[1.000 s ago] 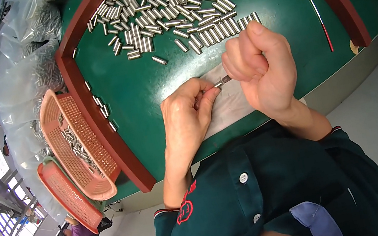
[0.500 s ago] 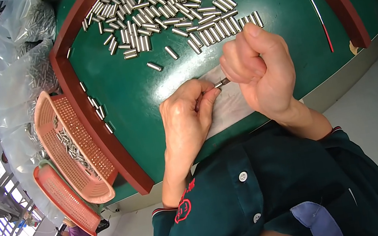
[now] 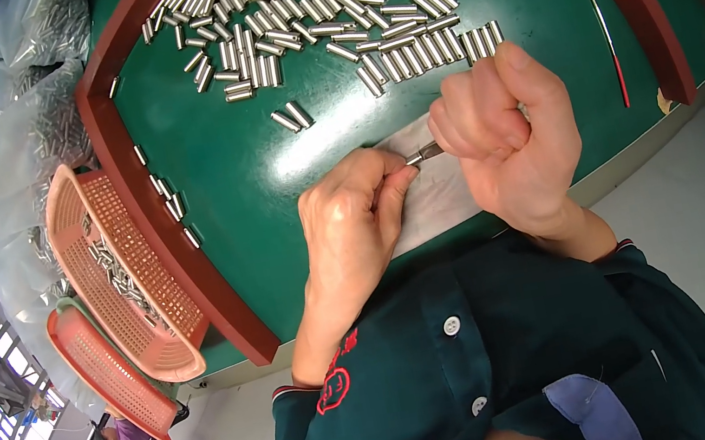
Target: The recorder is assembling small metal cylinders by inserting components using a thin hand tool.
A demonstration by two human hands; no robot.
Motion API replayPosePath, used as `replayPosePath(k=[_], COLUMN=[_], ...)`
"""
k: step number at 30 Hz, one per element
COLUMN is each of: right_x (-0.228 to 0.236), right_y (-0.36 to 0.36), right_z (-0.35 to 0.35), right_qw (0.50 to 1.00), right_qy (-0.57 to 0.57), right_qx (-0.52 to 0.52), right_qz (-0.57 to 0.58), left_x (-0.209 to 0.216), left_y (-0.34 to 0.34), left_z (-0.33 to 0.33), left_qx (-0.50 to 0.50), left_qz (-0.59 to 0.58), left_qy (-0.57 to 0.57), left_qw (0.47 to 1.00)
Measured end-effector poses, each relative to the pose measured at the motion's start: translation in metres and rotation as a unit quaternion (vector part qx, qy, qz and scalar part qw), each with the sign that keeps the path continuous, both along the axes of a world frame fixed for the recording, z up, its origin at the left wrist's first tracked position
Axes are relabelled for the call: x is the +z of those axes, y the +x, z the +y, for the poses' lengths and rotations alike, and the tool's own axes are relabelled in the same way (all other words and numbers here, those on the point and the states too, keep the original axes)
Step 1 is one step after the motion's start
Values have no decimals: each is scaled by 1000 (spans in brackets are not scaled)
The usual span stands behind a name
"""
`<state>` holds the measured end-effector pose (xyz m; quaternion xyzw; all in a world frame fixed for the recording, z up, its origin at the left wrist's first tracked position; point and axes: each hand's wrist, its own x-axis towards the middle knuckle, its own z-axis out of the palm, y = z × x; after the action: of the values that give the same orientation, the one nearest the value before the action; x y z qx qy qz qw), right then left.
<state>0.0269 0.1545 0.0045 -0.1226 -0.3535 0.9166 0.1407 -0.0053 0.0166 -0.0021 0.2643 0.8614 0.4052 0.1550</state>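
My left hand (image 3: 346, 207) pinches a small metal cylinder (image 3: 413, 160) between thumb and forefinger. My right hand (image 3: 511, 131) is closed in a fist round a slim tool (image 3: 432, 150); only its dark grey shank shows, and the handle is hidden by the fingers. The shank's tip meets the cylinder's end; whether it reaches inside cannot be made out. Both hands are over a pale cloth (image 3: 435, 205) on the green tabletop (image 3: 236, 203). Two loose cylinders (image 3: 298, 114) lie side by side beyond my left hand, and a row of cylinders (image 3: 422, 55) lies beyond my right.
A large pile of metal cylinders (image 3: 314, 0) covers the far tabletop. Dark red rails (image 3: 159, 221) border the work area. At right lies a thin pointed tool with a red end (image 3: 621, 78). Pink baskets (image 3: 165, 281) and clear bags of cylinders (image 3: 61, 120) stand at left.
My right fist has moved slightly right, and more of the tool's shank shows. One loose cylinder has rolled left, closer to its neighbour. The view has shifted a little; my left hand keeps its pinch.
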Motion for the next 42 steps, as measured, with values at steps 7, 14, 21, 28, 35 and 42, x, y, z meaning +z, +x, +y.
replayPosePath(k=[7, 14, 21, 28, 35, 42], right_x=[2, 4, 4, 5, 3, 2], right_y=[0, 1, 1, 1, 4, 4], right_z=[0, 0, -2, -6, -13, -13], right_qw=[1000, 999, 997, 996, 980, 990], right_qy=[23, 44, 76, 83, 200, 139], right_qx=[11, 12, 19, 32, -8, 3], right_qz=[-8, -8, -4, -19, -22, 16], left_x=[-1, 0, -3, -4, -2, 0], left_y=[2, 1, 1, 0, -2, 2], left_z=[-1, -1, -3, -4, -1, -2], left_qx=[-1, -4, -19, -18, -35, -22], left_qz=[8, 6, 22, 3, 4, 34], left_qy=[7, 8, 5, -5, 4, -18], left_qw=[1000, 1000, 1000, 1000, 999, 999])
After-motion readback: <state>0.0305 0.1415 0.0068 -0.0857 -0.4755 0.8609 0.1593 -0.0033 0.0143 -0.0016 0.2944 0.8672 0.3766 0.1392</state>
